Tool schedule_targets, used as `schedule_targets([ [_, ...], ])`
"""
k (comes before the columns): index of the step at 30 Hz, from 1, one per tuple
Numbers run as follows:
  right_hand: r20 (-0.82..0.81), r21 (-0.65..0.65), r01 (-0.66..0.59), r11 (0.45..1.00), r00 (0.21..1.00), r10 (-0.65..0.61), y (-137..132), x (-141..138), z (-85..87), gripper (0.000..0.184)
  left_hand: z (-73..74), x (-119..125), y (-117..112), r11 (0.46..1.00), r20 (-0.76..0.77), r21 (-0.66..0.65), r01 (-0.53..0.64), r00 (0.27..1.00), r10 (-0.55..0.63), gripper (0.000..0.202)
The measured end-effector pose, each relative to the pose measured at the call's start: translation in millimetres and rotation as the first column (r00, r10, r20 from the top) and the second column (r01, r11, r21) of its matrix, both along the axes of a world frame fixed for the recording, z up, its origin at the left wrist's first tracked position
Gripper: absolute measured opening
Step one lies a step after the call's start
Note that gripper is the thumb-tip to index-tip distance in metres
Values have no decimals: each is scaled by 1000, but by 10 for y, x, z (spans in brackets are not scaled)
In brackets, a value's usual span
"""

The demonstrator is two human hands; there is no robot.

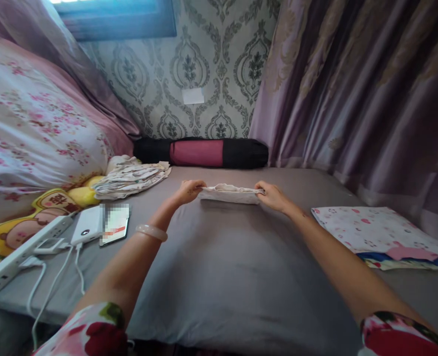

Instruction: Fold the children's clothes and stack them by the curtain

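Observation:
Both arms reach forward over a grey-covered surface (219,277). Between the hands a pale, folded piece of cloth (229,196) is stretched level, seen nearly edge-on. My left hand (190,191) pinches its left end, fingers closed. At the opposite end, my right hand (272,196) grips the cloth between thumb and fingers. A shadow lies below the cloth; whether its lower edge touches the surface I cannot tell. A pale bangle (152,232) circles my left wrist.
A stack of folded patterned cloths (133,178) lies back left, near a phone (115,225), a white power bank (88,223) with cables and a power strip (25,257). Folded printed cloths (374,230) lie at right. A black-and-red roll (200,153) sits against the wall.

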State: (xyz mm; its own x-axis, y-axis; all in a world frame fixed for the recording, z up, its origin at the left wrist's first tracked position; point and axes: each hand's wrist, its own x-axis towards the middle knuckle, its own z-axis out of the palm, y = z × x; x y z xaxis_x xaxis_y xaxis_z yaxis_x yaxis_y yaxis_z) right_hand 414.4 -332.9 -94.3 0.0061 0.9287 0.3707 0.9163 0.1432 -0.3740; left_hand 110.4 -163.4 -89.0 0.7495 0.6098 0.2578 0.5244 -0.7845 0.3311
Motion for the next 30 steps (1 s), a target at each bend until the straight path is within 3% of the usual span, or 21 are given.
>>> schedule_targets([
  [9, 99, -115, -15, 993, 995, 26, -359, -222, -145, 21, -316, -210, -298, 998, -52, -6, 55, 997, -55, 29],
  [15, 178, -192, -52, 980, 980, 87, -524, -322, -380, 25, -499, -314, -425, 995, -135, -20, 102, 985, -103, 36],
  [18, 184, -230, -74, 970, 976, 118, -616, -375, -463, 31, -547, -368, -501, 991, -175, -36, 131, 975, -135, 39],
  [22, 169, -278, -58, 959, 980, 108, -699, -460, -406, 37, -531, -401, -582, 984, -183, -67, 164, 968, -173, 36],
  [26, 168, -298, 52, 953, 986, -1, -548, -588, -305, 25, -480, -244, -598, 994, -145, -70, 80, 985, -90, 26],
  [30, 169, -165, 204, 965, 970, -176, -186, -838, -361, 38, -468, 160, -651, 998, -81, -7, -61, 995, 60, 34],
])
